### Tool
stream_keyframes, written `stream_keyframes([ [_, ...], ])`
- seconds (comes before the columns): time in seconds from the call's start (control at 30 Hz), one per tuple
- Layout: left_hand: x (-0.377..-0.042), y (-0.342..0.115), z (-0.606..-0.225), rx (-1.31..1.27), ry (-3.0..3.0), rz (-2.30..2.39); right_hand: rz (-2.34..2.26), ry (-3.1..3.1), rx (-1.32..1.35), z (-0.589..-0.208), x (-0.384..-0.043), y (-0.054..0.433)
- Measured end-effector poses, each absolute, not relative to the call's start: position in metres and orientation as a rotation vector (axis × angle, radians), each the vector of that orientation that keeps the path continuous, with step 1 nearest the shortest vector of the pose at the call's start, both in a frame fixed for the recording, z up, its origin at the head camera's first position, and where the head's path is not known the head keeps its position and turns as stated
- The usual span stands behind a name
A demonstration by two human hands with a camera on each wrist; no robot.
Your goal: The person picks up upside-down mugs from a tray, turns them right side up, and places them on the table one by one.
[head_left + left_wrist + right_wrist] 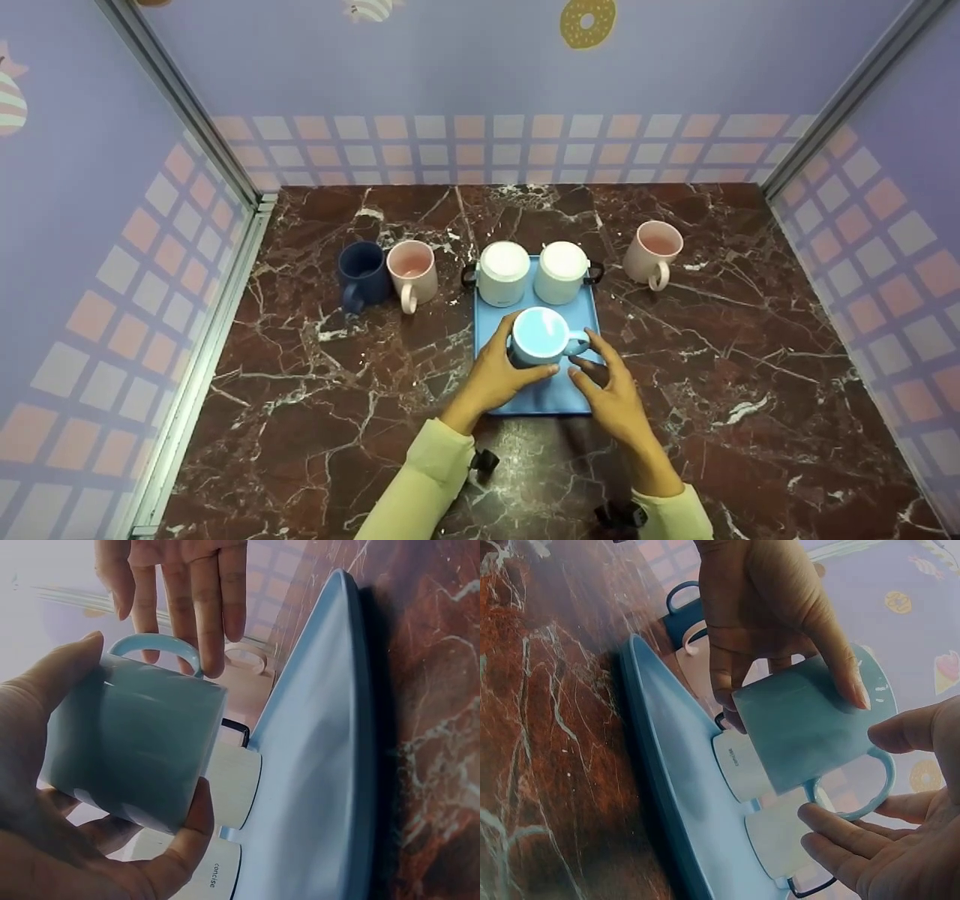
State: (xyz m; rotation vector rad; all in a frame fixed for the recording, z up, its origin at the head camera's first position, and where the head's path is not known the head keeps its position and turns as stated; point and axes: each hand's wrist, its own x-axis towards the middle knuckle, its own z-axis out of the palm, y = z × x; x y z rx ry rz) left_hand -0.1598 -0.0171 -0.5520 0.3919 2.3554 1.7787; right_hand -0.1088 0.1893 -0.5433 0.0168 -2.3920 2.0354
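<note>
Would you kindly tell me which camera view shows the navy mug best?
The head view: there the navy mug shows its open top, side and handle. The right wrist view catches only part of it, in the background; the left wrist view does not show it.

A glossy light-blue cylindrical mug [540,335] with a looped handle is held roughly vertical in the left hand [501,371], raised over the front part of a blue rectangular tray [536,401]. Its handle points toward the right hand [619,397], whose spread fingers are around the loop.
</note>
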Motion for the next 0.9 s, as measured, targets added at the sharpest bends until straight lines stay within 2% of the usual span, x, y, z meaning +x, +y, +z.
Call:
stream_keyframes([
  [0.9,-0.153,-0.019,-0.544,0.361,2.435,1.640,1.990,-2.314,0.208,-0.557,-0.135,0.195],
])
